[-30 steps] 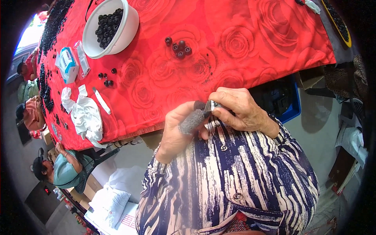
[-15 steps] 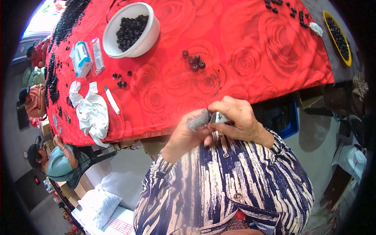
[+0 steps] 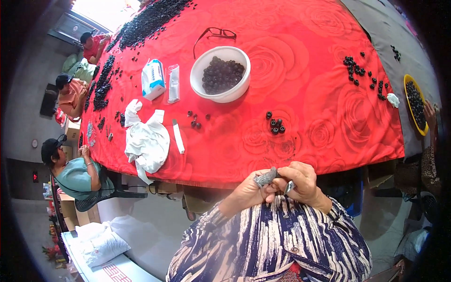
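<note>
Red rose-print cloth (image 3: 324, 155) covers the table, with a white bowl (image 3: 197, 75) of black beads standing well beyond the hands and to their left. At the near edge, just in front of the striped shirt (image 3: 263, 235), the two hands are together: the right hand (image 3: 304, 181) is closed on a small metal blade (image 3: 289, 188), while the left hand (image 3: 248, 192), with a gray wrap (image 3: 266, 178) on one digit, has its fingers curled. A dark bit (image 3: 274, 170) shows at the wrap's tip, too small to name, and I cannot tell which fingers grip it. What seems to count most is how wrap and blade stand: the wrap's long axis slants up and rightward toward the right fingertips, while the blade, nearer the right palm, slants down and leftward; whether they touch is unclear. Loose beads (image 3: 274, 123) lie straight ahead on the cloth, apart from both hands.
</note>
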Motion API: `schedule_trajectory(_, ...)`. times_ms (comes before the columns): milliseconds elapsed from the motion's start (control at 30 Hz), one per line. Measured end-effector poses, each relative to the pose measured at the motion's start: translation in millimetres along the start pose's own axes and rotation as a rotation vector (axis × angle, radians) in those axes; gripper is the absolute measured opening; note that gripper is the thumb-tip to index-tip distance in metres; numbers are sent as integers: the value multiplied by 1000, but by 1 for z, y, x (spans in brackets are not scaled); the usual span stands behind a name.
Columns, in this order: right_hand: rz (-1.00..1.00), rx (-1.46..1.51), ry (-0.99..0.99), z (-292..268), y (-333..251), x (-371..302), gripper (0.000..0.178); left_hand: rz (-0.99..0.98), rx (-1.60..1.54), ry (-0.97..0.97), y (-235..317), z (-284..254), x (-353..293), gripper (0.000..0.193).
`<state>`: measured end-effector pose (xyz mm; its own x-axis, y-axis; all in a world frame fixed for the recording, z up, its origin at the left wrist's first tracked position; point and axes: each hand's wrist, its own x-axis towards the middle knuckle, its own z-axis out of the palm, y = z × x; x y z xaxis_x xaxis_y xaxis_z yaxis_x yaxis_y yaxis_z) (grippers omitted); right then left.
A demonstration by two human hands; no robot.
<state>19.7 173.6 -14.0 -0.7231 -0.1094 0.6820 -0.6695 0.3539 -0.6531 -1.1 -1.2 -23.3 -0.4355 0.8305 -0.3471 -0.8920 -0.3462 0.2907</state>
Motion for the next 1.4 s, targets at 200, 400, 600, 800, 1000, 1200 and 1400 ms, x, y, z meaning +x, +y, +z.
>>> schedule_trajectory(200, 25, 9, -43, -3, -1, 7, 22, 76, 120, 74, 8, 4, 1, 22)
schedule_trajectory(400, 17, 9, 11, -2, 0, 3, 23, 162, 210, 68, 8, 11, 0, 23)
schedule_trajectory(600, 279, 126, -108, -17, -18, 2, 22, 146, 154, 156, 10, 18, -7, 18)
schedule_trajectory(800, 440, 62, -165, -17, -14, -5, 18, 180, 187, 157, 7, 18, -11, 21)
schedule_trajectory(1000, 453, 23, -190, -14, -10, -6, 15, 160, 218, 181, 8, 14, -10, 21)
schedule_trajectory(1200, 455, 37, -189, -12, -7, -8, 15, 170, 195, 194, 7, 16, -8, 22)
schedule_trajectory(1400, 434, 63, -188, -14, -5, -10, 15, 161, 278, 288, 6, 20, -9, 21)
